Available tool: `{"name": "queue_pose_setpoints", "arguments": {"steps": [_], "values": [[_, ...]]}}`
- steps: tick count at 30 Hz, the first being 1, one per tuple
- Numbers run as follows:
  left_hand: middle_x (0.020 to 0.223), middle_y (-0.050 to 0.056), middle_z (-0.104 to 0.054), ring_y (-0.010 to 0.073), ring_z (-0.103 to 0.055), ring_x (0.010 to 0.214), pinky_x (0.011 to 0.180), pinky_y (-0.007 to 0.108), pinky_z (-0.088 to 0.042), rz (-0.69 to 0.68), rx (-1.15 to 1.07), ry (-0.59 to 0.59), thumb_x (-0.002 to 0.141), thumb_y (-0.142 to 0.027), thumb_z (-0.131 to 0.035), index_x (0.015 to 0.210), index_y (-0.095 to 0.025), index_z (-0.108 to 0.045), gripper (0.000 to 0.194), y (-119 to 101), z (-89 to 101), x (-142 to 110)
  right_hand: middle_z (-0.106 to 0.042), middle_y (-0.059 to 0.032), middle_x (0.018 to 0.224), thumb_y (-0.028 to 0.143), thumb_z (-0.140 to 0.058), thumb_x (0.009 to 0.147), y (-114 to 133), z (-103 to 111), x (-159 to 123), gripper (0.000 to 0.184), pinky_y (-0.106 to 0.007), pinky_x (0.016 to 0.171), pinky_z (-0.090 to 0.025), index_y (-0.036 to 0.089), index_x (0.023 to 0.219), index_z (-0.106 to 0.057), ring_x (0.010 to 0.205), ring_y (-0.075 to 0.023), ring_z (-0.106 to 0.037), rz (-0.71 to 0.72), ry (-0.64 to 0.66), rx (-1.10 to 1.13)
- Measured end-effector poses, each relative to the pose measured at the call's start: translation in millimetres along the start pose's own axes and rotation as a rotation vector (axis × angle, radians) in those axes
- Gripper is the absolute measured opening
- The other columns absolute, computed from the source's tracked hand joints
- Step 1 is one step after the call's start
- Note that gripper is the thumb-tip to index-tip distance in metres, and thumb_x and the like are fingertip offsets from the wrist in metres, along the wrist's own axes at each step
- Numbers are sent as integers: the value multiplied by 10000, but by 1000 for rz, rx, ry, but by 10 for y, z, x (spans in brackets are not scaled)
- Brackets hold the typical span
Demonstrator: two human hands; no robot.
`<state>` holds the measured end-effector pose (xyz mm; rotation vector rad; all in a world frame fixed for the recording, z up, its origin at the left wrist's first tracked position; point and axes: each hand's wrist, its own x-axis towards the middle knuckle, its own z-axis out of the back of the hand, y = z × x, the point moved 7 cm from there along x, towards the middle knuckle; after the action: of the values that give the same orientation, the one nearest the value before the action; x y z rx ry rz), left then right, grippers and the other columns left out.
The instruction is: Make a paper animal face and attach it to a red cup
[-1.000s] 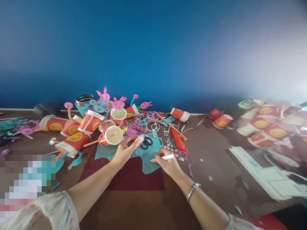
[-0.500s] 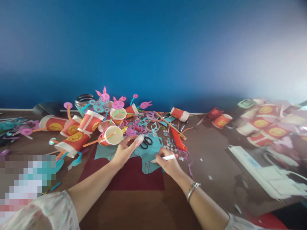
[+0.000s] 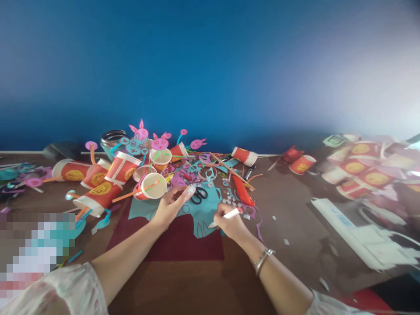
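Observation:
My right hand grips a white marker with a red end. Its tip touches a light blue sheet of paper, beside narrow pointed outlines drawn in dark red. My left hand rests on the same sheet, its fingers curled together. Something pale shows at its fingertips; I cannot make out what it is. Black-handled scissors lie on the sheet just right of those fingertips. Under the blue sheet is a dark red sheet. Drawn circles show near my left hand.
Red-and-white paper cups with straws and pink and blue animal faces crowd the left. Paper scraps and a red-orange object lie beyond my hands. At right are a white power strip and a blurred cup pile.
My right hand and the marker have shifted slightly right, and another pointed outline shows beside the earlier ones. My left hand stays in place. The view has turned slightly.

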<state>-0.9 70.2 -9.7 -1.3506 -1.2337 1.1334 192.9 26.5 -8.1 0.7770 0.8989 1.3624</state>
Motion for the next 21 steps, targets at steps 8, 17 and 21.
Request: {"name": "queue_pose_setpoints", "arguments": {"steps": [8, 17, 21], "values": [[1007, 100, -687, 251, -637, 926, 800, 342, -504, -4, -22, 3, 689, -456, -682, 1007, -139, -633, 452, -15, -13, 1, -437, 60, 369, 217, -452, 576, -2, -23, -15, 125, -175, 373, -270, 208, 477, -378, 366, -75, -378, -44, 65, 34], [1004, 99, -690, 264, -631, 953, 821, 364, -505, -15, -45, 7, 685, -449, -686, 997, -137, -633, 444, -34, -22, -13, -445, 71, 349, 206, -467, 589, -24, -46, -29, 123, -165, 361, -278, 205, 496, -387, 352, -87, -456, -79, 110, 73], [1009, 103, -690, 269, -632, 955, 835, 375, -501, -13, -49, 6, 670, -463, -695, 991, -137, -637, 461, -48, -24, -14, -501, 56, 371, 204, -475, 603, -28, -51, -29, 125, -165, 370, -301, 201, 504, -400, 375, -95, -492, -87, 118, 105]]}}
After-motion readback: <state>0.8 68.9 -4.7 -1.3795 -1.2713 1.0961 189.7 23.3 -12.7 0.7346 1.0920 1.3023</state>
